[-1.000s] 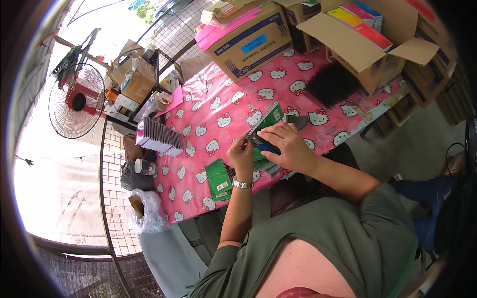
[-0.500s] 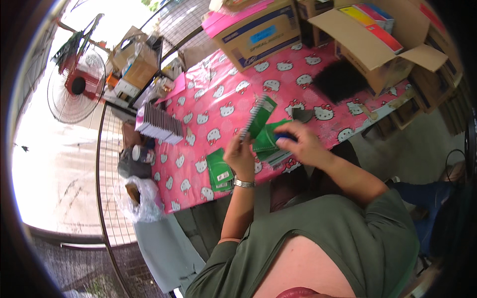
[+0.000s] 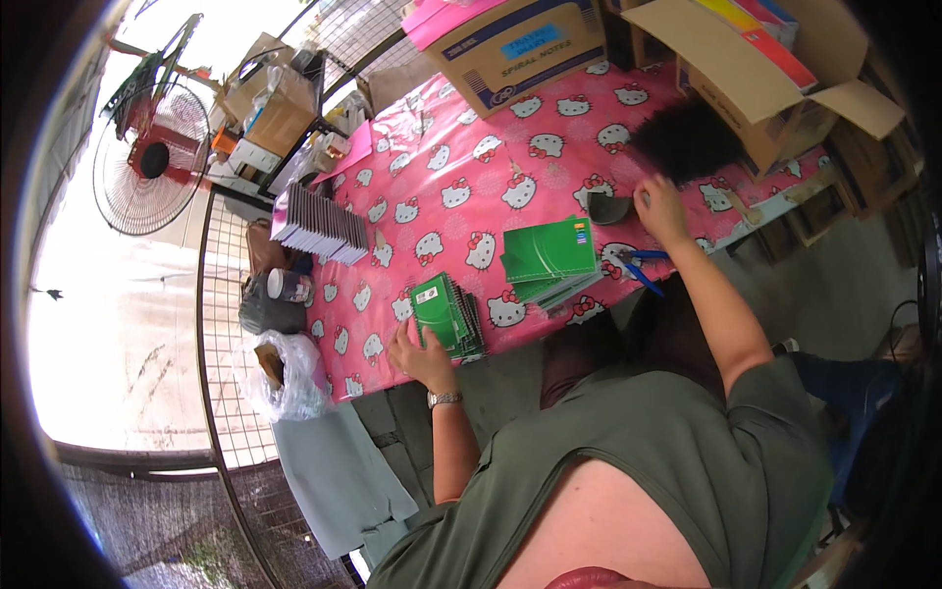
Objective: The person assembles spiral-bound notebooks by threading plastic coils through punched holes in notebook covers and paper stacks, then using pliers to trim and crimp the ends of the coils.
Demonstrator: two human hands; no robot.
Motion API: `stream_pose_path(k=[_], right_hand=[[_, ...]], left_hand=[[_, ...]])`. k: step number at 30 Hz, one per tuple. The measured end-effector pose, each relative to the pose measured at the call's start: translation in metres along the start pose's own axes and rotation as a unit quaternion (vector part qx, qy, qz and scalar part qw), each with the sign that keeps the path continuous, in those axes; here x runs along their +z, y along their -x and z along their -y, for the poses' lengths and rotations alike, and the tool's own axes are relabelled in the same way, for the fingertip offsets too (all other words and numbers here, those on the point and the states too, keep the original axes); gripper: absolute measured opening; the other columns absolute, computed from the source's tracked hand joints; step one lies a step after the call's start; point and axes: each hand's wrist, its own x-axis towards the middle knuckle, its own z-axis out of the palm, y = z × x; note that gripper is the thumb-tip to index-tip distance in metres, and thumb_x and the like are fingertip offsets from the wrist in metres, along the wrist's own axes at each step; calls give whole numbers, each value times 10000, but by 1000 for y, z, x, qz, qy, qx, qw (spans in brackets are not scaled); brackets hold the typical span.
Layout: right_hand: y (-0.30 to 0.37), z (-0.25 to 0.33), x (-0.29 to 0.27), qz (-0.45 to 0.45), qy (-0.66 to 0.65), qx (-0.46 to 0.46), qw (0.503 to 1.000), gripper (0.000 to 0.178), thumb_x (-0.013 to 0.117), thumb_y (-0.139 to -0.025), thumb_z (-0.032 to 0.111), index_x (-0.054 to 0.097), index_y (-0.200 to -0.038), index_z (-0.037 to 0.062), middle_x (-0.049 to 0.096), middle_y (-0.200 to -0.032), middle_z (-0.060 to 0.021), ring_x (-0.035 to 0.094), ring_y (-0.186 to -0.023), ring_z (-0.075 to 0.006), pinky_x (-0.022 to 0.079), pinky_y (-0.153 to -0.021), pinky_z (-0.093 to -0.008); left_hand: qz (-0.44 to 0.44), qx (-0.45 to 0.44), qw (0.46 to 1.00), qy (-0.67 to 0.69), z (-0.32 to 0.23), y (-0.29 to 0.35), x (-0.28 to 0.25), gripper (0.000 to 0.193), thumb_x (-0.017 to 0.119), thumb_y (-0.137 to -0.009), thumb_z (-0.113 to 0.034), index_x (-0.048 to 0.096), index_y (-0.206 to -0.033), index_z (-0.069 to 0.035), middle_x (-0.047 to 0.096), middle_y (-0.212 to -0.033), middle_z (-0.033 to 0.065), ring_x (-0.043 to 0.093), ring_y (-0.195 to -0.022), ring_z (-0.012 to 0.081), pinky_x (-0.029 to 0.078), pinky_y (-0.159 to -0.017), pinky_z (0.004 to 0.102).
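Note:
My left hand (image 3: 422, 361) is open, fingers apart, at the near left edge of a small stack of green spiral notebooks (image 3: 436, 312). To the right lies another stack of green notebooks (image 3: 551, 250), with slightly fanned edges. Blue-handled pliers (image 3: 643, 270) rest on the table beside that stack, out of my hands. My right hand (image 3: 663, 210) is beside a small dark bowl (image 3: 608, 208), its fingers curled together near the rim. Whatever they might pinch is too small to make out.
A pink patterned cloth (image 3: 451, 240) covers the table. On its left stands a row of spiral-bound books (image 3: 319, 224). Cardboard boxes (image 3: 525, 59) line the back, and an open carton (image 3: 731, 74) and a black fuzzy heap (image 3: 687, 139) are at right. A fan (image 3: 152, 162) stands left.
The notebook from my left hand now lies on the left stack. My right hand has let go of the pliers and moved up and right to the bowl.

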Motion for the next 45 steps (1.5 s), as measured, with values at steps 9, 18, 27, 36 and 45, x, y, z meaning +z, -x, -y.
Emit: stream_pose_path(k=[9, 18, 27, 36, 45], right_hand=[[-47, -47, 25, 120, 248, -8, 961, 265, 659, -829, 150, 642, -1078, 60, 618, -1072, -126, 626, -1034, -309, 501, -899, -431], [-68, -7, -43, -2, -145, -47, 988, 373, 554, -807, -22, 652, -1158, 58, 585, -1087, -188, 607, -1030, -347, 495, -927, -409], [-11, 123, -132, 162, -263, -159, 938, 254, 676, -915, 209, 727, -1161, 168, 629, -917, -6, 538, -973, -159, 365, -937, -386], [-5, 135, -117, 128, -361, -187, 905, 266, 724, -849, 69, 739, -1106, 139, 599, -885, -18, 561, -893, -140, 382, -862, -357], [-16, 136, -121, 133, -324, -229, 908, 141, 642, -912, 50, 693, -1041, 22, 601, -822, -81, 602, -740, -236, 498, -708, -369]], left_hand=[[242, 473, 834, 150, -197, -10, 15, 255, 732, -788, -141, 671, -1034, -112, 660, -1048, 62, 614, -1012, 269, 512, -878, 406], [352, 418, 816, 189, -220, -67, -16, 211, 606, -875, -70, 659, -1079, -74, 662, -993, 106, 629, -935, 323, 517, -796, 416], [257, 420, 849, 194, -219, -51, 11, 216, 587, -897, -89, 594, -1106, -32, 638, -988, 136, 592, -959, 320, 404, -907, 436], [267, 403, 849, 212, -213, -46, 5, 207, 608, -890, -79, 605, -1088, -18, 639, -977, 146, 599, -966, 328, 409, -930, 436], [254, 406, 850, 220, -214, -48, 10, 204, 609, -887, -74, 605, -1085, -24, 649, -952, 147, 606, -942, 341, 397, -998, 460]])
